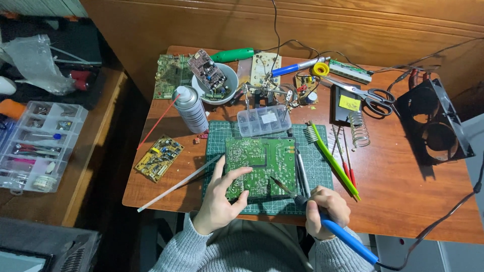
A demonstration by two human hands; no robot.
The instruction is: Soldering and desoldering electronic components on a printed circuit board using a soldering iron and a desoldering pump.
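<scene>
Right hand (327, 206): fingers clamped pen-style on the blue soldering iron (348, 239), tip angled onto the board.
Left hand (222, 199): fingers spread, pinning the green circuit board (259, 163) (prevents sliding).
Cutting mat (317, 166): under board, shielding the table (403, 191).

I sat at a reddish-brown wooden tabletop (403, 191) set against a brown wood-panelled wall (353, 20), a lighter wooden side bench (85, 166) beside it.

Low in the frame's centre, the left hand (221, 197) lies palm down, fingers spread and thumb stretched toward the upper right. To its right the right hand (327, 207) is curled into a closed pen-style grip. Both wrists emerge from grey knitted sleeves (222, 252) at the bottom edge
</scene>
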